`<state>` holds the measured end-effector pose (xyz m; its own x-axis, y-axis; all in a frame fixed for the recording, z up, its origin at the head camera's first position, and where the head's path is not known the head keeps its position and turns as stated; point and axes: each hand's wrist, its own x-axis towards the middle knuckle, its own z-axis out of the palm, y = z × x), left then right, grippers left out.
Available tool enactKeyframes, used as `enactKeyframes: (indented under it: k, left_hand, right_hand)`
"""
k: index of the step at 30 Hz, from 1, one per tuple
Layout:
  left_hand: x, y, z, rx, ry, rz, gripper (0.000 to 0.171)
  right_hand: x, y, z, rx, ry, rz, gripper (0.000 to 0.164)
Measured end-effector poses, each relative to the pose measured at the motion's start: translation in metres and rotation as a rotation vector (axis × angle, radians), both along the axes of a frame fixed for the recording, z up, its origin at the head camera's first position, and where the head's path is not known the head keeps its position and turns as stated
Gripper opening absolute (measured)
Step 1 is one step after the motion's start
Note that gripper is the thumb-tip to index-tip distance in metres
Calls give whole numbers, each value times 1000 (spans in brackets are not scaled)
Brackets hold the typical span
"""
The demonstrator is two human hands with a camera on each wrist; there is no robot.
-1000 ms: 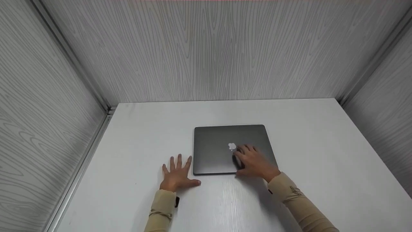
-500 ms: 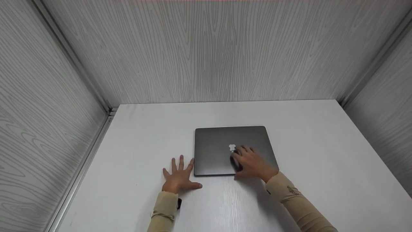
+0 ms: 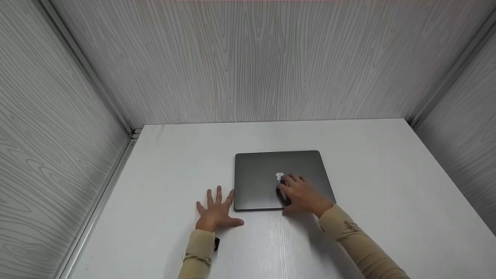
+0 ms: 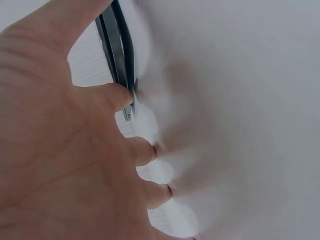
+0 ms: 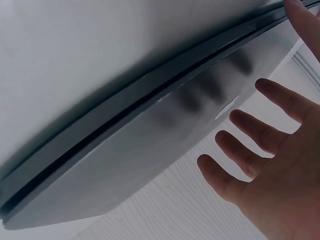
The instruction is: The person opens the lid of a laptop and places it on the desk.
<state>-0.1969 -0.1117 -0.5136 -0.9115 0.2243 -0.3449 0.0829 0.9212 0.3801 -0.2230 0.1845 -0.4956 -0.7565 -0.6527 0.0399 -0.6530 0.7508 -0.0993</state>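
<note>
A closed dark grey laptop [image 3: 254, 182] with a pale apple logo lies flat on the white table. My left hand [image 3: 215, 214] rests on the table at its left, fingers spread and straight. The index fingertip is at the laptop's left front side; in the left wrist view this finger [image 4: 112, 95] reaches the laptop's edge [image 4: 116, 45]. Over the lid's front right part is my right hand [image 3: 304, 197], its thumb at the front edge. In the right wrist view, its relaxed fingers [image 5: 255, 131] stand apart above the lid [image 5: 145, 142], gripping nothing.
The white tabletop [image 3: 174, 162] surrounds the laptop. A wood-grain panel [image 3: 248, 62] rises behind the table's back edge. Similar panels stand at the left [image 3: 50, 135] and right [image 3: 461, 128], with metal framing along the corners.
My left hand has shifted slightly right, bringing its index fingertip up to the laptop's side. My right hand has slid a little left over the lid. The laptop stays closed.
</note>
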Motion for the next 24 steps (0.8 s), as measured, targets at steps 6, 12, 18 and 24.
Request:
enactKeyframes:
  k: [6,12,18,24]
  left_hand:
    - [-1,0,0,0,-2,-2,103]
    - [-1,0,-1,0,-6,-6,104]
    - [-1,0,0,2,-3,-7,103]
    - [0,0,0,-12,-1,-13,103]
  right_hand:
    - [-2,0,-2,5,10,5,79]
    - [-5,0,-6,11,56,20,77]
    - [-8,0,-7,9,100,35,76]
    - [-6,0,-5,35,133,54,76]
